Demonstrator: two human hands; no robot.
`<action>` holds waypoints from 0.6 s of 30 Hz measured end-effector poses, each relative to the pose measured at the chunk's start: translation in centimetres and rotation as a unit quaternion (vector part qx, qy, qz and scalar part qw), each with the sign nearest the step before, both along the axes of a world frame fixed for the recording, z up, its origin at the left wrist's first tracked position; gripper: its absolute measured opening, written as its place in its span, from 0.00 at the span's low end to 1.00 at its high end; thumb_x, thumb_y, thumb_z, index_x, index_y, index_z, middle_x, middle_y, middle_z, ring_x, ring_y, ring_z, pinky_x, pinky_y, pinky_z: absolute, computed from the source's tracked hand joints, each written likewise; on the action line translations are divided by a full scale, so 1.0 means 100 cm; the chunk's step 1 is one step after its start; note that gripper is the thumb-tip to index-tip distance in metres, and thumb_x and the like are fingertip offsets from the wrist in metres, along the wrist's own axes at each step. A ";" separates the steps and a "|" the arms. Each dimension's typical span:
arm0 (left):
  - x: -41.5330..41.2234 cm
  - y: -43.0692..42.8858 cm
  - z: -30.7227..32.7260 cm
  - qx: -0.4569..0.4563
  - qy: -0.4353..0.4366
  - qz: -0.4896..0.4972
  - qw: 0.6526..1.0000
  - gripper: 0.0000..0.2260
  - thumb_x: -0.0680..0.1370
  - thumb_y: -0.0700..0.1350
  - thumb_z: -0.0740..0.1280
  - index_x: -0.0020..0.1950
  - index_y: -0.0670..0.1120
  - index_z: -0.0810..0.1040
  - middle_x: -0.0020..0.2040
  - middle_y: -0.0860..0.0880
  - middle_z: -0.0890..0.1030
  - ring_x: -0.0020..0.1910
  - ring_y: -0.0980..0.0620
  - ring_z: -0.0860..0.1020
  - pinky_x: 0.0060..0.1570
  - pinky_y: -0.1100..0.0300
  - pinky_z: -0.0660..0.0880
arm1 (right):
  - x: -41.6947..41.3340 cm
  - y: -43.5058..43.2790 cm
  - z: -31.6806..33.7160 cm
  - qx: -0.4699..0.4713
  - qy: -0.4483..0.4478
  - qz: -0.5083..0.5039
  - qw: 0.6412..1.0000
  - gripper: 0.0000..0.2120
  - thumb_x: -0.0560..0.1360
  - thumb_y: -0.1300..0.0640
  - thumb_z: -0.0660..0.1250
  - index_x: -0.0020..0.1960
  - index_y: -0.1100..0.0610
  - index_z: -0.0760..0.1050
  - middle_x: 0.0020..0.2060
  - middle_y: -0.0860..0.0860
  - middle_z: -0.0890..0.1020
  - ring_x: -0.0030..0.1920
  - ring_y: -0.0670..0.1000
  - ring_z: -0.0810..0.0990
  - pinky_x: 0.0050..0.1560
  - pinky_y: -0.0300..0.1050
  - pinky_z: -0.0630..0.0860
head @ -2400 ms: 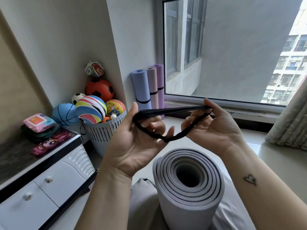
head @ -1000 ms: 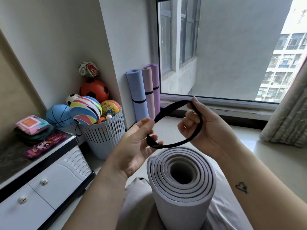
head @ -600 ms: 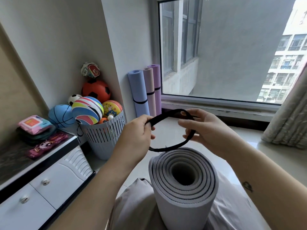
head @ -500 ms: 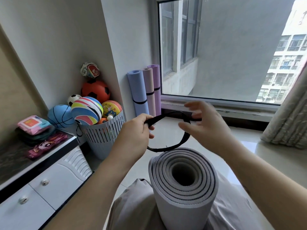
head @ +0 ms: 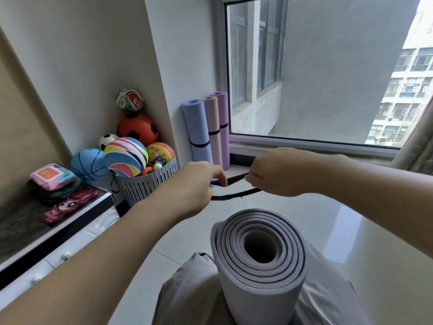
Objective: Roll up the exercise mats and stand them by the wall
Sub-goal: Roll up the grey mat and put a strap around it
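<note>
Both the left hand [head: 194,184] and right hand [head: 276,172] now pinch the black strap [head: 234,196] flatter, farther beyond the rolled mat [head: 260,299].

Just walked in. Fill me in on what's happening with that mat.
A person holds a black strap stretched between the left hand and the right hand, above a grey rolled mat standing on end. The strap is not yet around it. Three strapped mats stand against the wall beside the window.

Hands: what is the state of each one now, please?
Left hand: closed, fingers pinching the black strap.
Right hand: closed, fingers gripping the same strap.
</note>
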State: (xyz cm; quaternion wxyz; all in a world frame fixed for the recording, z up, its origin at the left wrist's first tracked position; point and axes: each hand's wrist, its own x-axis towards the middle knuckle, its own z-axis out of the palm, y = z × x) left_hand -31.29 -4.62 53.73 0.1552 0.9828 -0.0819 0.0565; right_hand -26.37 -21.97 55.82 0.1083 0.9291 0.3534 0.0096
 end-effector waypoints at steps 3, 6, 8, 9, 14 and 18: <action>0.004 -0.003 0.006 0.081 0.012 -0.042 0.996 0.18 0.77 0.33 0.61 0.57 0.56 0.75 0.57 0.52 0.72 0.53 0.51 0.73 0.53 0.58 0.72 | 0.007 0.003 0.003 -0.043 0.012 -0.021 0.999 0.09 0.80 0.59 0.56 0.47 0.61 0.74 0.37 0.52 0.75 0.41 0.57 0.75 0.40 0.44 0.70; 0.009 -0.001 0.012 0.141 0.026 -0.076 0.987 0.20 0.77 0.32 0.61 0.57 0.57 0.78 0.56 0.52 0.73 0.52 0.50 0.75 0.54 0.53 0.75 | 0.009 -0.001 0.009 -0.080 0.017 -0.036 0.996 0.15 0.79 0.61 0.58 0.64 0.55 0.75 0.57 0.53 0.78 0.52 0.56 0.79 0.51 0.45 0.76; 0.009 -0.002 0.014 0.194 0.046 -0.085 0.976 0.20 0.78 0.33 0.60 0.58 0.55 0.79 0.57 0.50 0.75 0.52 0.49 0.77 0.52 0.53 0.76 | 0.005 -0.002 0.016 -0.082 0.036 -0.036 0.995 0.19 0.80 0.61 0.58 0.70 0.52 0.70 0.62 0.51 0.76 0.47 0.51 0.75 0.46 0.40 0.72; 0.008 -0.003 0.014 0.220 0.052 -0.088 0.970 0.18 0.78 0.35 0.59 0.57 0.54 0.80 0.57 0.49 0.76 0.52 0.47 0.77 0.49 0.53 0.76 | 0.006 -0.003 0.017 -0.082 0.036 -0.033 0.995 0.20 0.80 0.62 0.58 0.71 0.53 0.69 0.61 0.51 0.76 0.42 0.50 0.73 0.41 0.37 0.70; -0.012 -0.015 0.012 0.333 0.018 -0.119 0.935 0.16 0.81 0.50 0.53 0.47 0.47 0.78 0.58 0.48 0.72 0.48 0.48 0.71 0.48 0.57 0.69 | 0.025 -0.006 0.014 -0.058 0.046 -0.056 0.996 0.19 0.78 0.61 0.65 0.68 0.56 0.70 0.34 0.47 0.79 0.17 0.41 0.70 0.21 0.33 0.65; -0.009 -0.015 0.003 0.353 -0.218 -0.270 0.869 0.16 0.77 0.50 0.59 0.40 0.46 0.84 0.67 0.44 0.73 0.70 0.44 0.67 0.72 0.40 0.56 | 0.035 -0.012 0.009 -0.057 0.033 -0.046 0.997 0.07 0.76 0.55 0.69 0.53 0.50 0.74 0.39 0.50 0.83 0.21 0.40 0.71 0.24 0.35 0.63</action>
